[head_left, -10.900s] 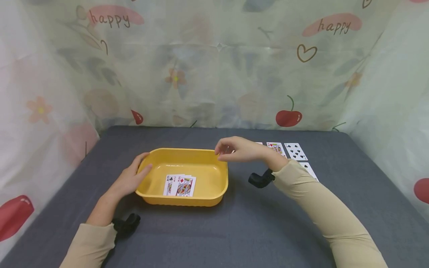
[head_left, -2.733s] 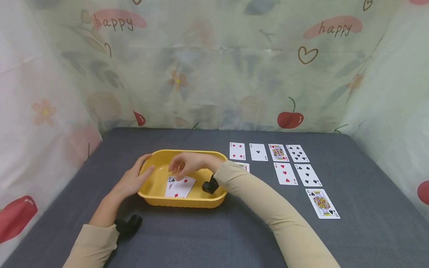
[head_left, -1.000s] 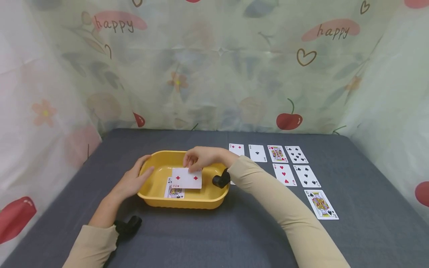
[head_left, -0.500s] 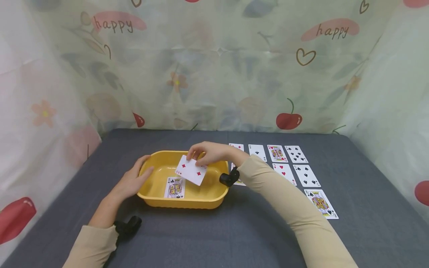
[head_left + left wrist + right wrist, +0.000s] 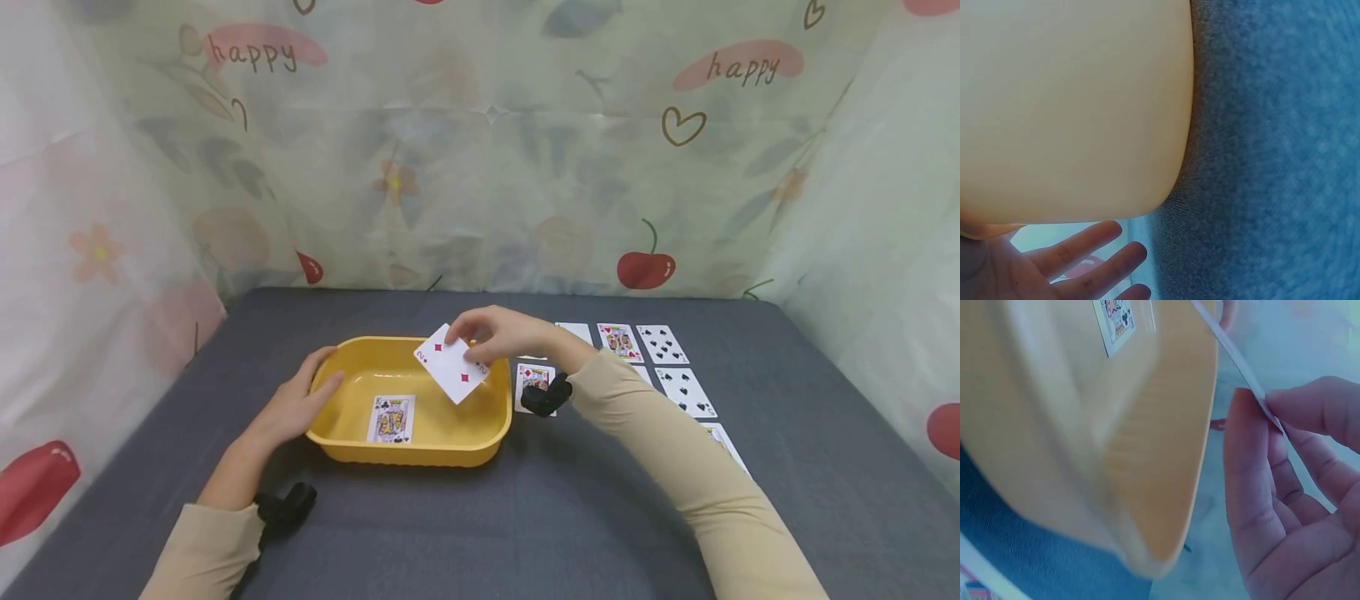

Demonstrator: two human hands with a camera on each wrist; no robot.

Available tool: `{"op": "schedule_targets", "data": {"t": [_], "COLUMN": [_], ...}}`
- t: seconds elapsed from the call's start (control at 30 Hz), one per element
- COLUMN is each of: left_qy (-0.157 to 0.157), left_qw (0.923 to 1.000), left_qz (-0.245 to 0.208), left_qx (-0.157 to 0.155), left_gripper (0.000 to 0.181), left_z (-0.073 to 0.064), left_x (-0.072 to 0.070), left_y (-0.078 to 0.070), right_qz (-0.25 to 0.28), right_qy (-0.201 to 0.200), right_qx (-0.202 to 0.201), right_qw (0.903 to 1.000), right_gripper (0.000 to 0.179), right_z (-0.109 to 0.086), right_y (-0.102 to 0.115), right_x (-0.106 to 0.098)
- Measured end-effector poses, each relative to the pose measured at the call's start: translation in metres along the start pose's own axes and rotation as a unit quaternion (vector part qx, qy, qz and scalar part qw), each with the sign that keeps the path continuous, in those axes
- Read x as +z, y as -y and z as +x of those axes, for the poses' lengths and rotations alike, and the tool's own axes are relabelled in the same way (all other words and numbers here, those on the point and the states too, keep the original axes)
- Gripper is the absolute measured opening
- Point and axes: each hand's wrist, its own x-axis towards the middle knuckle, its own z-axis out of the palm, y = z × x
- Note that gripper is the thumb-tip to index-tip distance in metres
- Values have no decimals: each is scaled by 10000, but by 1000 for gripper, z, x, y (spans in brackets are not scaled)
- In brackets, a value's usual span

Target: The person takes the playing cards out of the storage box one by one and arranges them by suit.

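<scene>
In the head view, a yellow plastic tray (image 5: 412,454) stands on the dark cloth. My left hand (image 5: 294,400) holds its left end, thumb over the rim; the left wrist view shows the other fingers (image 5: 1100,275) stretched out beyond the outer wall. Above the tray's right end, my right hand (image 5: 506,333) pinches a two of diamonds (image 5: 446,371) between thumb and fingers, the card tilted. The right wrist view shows that card (image 5: 1232,353) nearly edge-on. A king of clubs (image 5: 391,419) lies face up on the tray bottom.
Right of the tray, several face-up playing cards lie in columns: a king of diamonds (image 5: 534,377), a king of hearts (image 5: 619,342), a seven of spades (image 5: 662,344) and a five of spades (image 5: 685,392). My right arm partly covers others, including a king of spades (image 5: 726,443).
The right hand has picked the two of diamonds off the king of clubs, turned it and carried it up and right. Earlier, more cards were laid on the cloth. The left hand stays put.
</scene>
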Motion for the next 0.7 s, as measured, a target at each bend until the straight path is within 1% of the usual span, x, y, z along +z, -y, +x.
{"op": "schedule_targets", "data": {"t": [0.13,0.33,0.5,0.7], "left_qy": [20,33,32,26], "left_qw": [10000,10000,10000,10000], "left_qz": [14,28,10,4], "left_qx": [-19,-20,-50,-67], "left_gripper": [65,65,65,66], "left_z": [0,0,0,1], "left_x": [0,0,0,0], "left_y": [0,-1,0,1], "right_qz": [249,538,762,845], "right_qy": [-274,-693,-988,-1304], "right_qx": [45,-6,52,310], "right_qw": [9993,9961,9922,9874], "right_gripper": [26,26,34,46], "right_z": [-12,-30,-44,-66], "right_y": [-5,-16,-27,-31], "right_x": [-6,-12,-16,-20]}}
